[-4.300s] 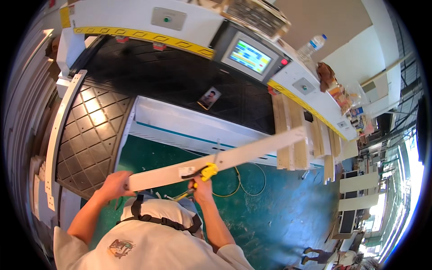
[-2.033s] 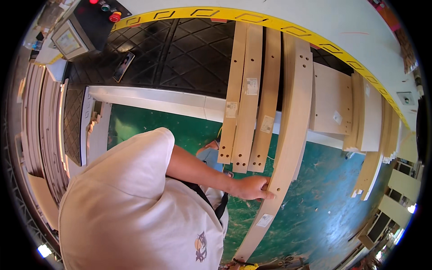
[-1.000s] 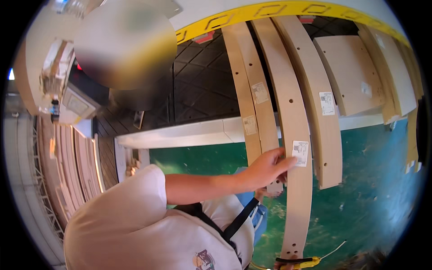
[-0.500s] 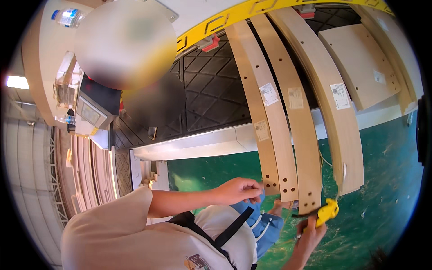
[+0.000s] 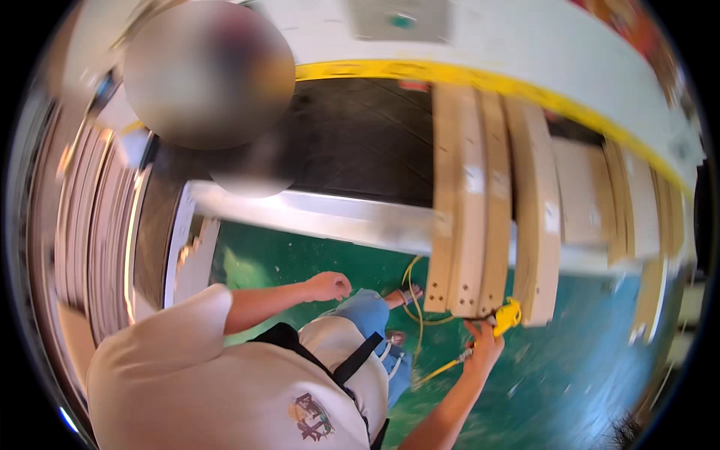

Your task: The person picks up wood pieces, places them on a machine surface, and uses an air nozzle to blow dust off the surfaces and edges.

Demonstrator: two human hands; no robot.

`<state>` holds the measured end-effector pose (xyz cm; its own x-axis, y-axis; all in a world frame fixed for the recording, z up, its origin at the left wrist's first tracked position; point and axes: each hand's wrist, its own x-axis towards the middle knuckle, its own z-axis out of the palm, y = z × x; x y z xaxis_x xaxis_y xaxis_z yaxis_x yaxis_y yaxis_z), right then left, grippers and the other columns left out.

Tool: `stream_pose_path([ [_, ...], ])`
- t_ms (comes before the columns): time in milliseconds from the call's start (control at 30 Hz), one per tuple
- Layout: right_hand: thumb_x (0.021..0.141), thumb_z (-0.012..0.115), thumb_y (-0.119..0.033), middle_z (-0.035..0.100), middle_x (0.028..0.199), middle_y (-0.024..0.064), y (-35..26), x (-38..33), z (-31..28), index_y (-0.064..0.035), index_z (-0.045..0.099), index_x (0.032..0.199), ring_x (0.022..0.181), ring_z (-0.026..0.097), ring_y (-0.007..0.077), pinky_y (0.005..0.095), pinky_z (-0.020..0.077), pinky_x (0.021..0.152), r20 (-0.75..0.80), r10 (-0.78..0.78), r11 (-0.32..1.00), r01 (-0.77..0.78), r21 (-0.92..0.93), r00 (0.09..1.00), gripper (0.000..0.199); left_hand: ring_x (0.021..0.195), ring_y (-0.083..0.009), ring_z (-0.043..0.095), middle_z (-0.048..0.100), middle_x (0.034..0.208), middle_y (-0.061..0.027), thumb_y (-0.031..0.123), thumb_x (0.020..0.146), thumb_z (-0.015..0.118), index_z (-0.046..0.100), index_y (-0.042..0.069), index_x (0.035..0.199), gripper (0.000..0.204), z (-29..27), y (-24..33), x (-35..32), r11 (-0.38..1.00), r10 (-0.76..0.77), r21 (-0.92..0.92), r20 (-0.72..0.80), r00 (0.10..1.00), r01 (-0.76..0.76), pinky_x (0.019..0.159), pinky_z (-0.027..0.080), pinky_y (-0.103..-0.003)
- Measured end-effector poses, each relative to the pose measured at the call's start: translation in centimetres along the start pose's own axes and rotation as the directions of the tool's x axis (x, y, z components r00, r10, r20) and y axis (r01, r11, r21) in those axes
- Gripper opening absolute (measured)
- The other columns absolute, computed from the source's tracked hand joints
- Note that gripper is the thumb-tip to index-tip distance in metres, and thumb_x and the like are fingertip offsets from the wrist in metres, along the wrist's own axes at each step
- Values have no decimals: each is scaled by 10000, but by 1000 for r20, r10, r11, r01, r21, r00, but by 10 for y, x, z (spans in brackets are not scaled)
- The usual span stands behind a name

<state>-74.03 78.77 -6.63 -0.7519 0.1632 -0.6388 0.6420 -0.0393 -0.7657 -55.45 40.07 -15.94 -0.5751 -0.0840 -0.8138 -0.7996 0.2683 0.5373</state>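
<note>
My right hand (image 5: pixel 486 346) is closed round a yellow air blow gun (image 5: pixel 508 317) near the front ends of the boards. A yellow hose (image 5: pixel 437 373) joins the gun by a metal coupling below the hand. The gun's dark nozzle points left, close to the drilled ends of a row of long wooden boards; whether it touches them I cannot tell. Nearest to it are a board with dark holes (image 5: pixel 491 247) and a thicker stack of boards (image 5: pixel 536 232) on its right. My left hand (image 5: pixel 328 286) hangs over the floor with its fingers curled in, nothing visible in it.
The boards overhang the white front edge (image 5: pixel 322 214) of a machine table with a dark top (image 5: pixel 367 142). A yellow rail (image 5: pixel 420 71) runs across their far ends. More boards (image 5: pixel 630 202) lie at right; stacked panels (image 5: pixel 94 225) stand at left. The hose loops by my feet.
My view has swung, so the boards stand more upright and more show at right. The blow gun has come nearer the board ends in the right hand; the left hand stays curled.
</note>
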Motion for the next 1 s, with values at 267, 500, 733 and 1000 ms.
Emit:
stream_pose_path([
  [267, 967, 652, -167, 707, 1028, 97, 116, -4, -93, -28, 631, 1244, 669, 676, 198, 302, 432, 448, 122, -281, 777, 300, -553, 952, 310, 765, -227, 754, 777, 852, -93, 338, 867, 646, 799, 75, 940, 314, -27, -195, -84, 983, -157, -167, -508, 847, 82, 760, 591, -373],
  [500, 1022, 615, -340, 695, 1162, 77, 352, -15, -180, -181, 624, 1373, 637, 646, 226, 347, 495, 486, 257, 97, 880, 38, -473, 962, 385, 738, -247, 748, 769, 813, -101, 379, 835, 661, 811, 107, 951, 331, 15, -381, -213, 947, -312, -225, -485, 817, 228, 721, 591, -405],
  [733, 1027, 608, -353, 687, 1190, 74, 292, -211, 42, -177, 623, 1379, 645, 651, 228, 344, 507, 505, 554, 393, 846, -53, -530, 734, 394, 1003, -399, 732, 775, 1049, -186, 316, 851, 636, 803, 104, 1049, 335, -17, -533, -309, 933, -349, -197, -704, 618, 302, 894, 579, -512],
  [1000, 1033, 600, -369, 677, 1222, 71, 273, -345, 229, -172, 622, 1385, 655, 656, 231, 342, 521, 526, 730, 462, 866, -79, -493, 503, 404, 884, -444, 698, 733, 916, -196, 291, 910, 620, 731, 106, 920, 216, -303, -566, -403, 998, -60, -57, -994, 91, 41, 760, 549, -558],
])
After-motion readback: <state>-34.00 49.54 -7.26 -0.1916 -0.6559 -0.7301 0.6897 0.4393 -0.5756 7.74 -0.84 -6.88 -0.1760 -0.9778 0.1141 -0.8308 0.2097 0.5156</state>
